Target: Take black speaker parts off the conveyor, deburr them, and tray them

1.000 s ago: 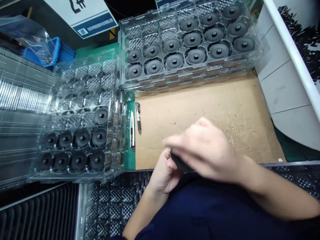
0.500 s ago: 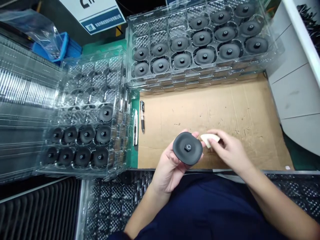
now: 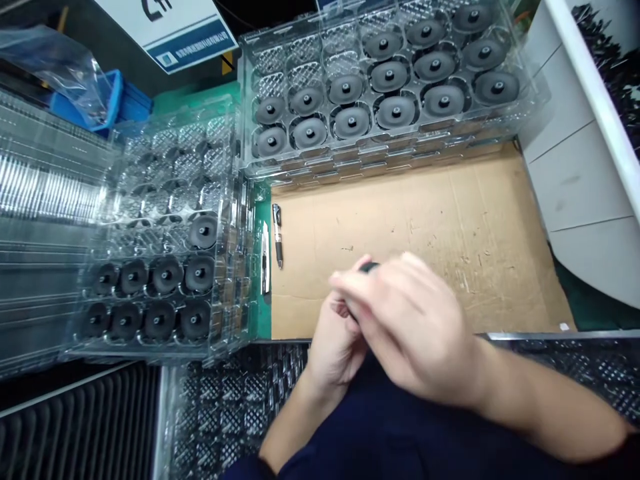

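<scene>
My left hand is closed round a rounded black disc-like part, low over the front of the cardboard. Only a small dark bit of that part shows. My right hand, smeared by motion, lies across it with its fingers bent over the part's face. The white sponge wedge seen in that hand a moment ago is now hidden by the fingers. Similar black parts, each with a raised metal-tipped stud in the middle, sit in the clear tray at the back and in the clear tray at the left.
A pen lies on the cardboard sheet, with a utility knife to its left. Behind the left tray are a blue bin and a plastic bag. A white-edged container of dark pieces borders the right side.
My right hand has moved left and over the black part, covering most of it and the wedge. My left hand keeps its hold. The whole view has shifted slightly.
</scene>
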A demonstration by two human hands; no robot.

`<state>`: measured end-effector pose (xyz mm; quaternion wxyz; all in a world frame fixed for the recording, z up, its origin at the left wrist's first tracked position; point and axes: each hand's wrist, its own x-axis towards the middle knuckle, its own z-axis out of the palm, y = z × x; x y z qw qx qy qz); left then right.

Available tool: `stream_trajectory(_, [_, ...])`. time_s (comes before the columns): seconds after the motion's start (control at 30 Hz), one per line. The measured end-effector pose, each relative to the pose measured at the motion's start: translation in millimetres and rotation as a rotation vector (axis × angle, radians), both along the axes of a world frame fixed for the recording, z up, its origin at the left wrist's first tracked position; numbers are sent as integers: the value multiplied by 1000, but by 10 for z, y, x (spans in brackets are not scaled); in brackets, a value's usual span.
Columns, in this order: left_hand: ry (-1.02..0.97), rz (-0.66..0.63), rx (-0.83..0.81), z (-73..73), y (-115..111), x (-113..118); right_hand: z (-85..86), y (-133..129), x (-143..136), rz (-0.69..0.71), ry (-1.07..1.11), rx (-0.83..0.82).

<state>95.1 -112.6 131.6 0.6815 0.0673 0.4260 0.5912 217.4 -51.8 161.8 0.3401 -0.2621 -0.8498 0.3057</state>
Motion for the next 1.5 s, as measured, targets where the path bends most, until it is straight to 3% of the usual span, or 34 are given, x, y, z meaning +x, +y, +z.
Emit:
stream_trajectory(0.1, [-28,-40,34,-2,5,-72,-7,-60,146,106,-25,-76])
stream_trajectory(0.23, [7,-73,-48,-55,3,-90,10,24,218,-105,-208,-9])
stream_trajectory(0.33, [-87,-102,-47,-79,-11,-64,-2,178,161,86,-121,80])
stream_trajectory(0.4, [-128,-112,-32,-94,-35,-66,-31,235,131,193,-67,27])
stream_trajectory(0.53, [-119,-126,-90,-146,-90,-89,-63,196,112,25,-206,-43])
stream_trajectory(0.63, [-111,-131,-96,-175,-104,-94,-94,206,134,124,-138,-24])
stream_trajectory(0.7, [-132,-146,-78,-181,-102,-101,-188,264,191,95,-126,-84])
stream_trajectory(0.83, [-256,-183,-54,-195,-106,-144,-609,279,385,-185,-279,-278])
stream_trajectory(0.93, [-285,-187,-62,-217,-115,-167,-945,149,495,-148,-337,-407])
stream_trajectory(1.0, [-287,-202,-60,-225,-111,-162,-1013,79,516,-97,-355,-452])
stream_trajectory(1.07, [-297,-216,-41,-222,-99,-147,-896,67,485,-154,-333,-449])
stream_trajectory(1.17, [-296,-217,-11,-215,-85,-126,-509,121,351,-328,-175,-297])
stream_trajectory(1.27, [-201,-148,-18,-223,-104,-132,-229,176,198,-97,-77,-80])
stream_trajectory(1.33, [-156,-109,-37,-237,-134,-151,-188,196,142,39,-157,-47])
stream_trajectory(1.43, [-180,-115,-42,-262,-184,-176,-218,187,103,-54,-274,-106])
stream_trajectory(1.5, [-173,-83,-39,-281,-207,-186,-242,166,58,-35,-201,-102])
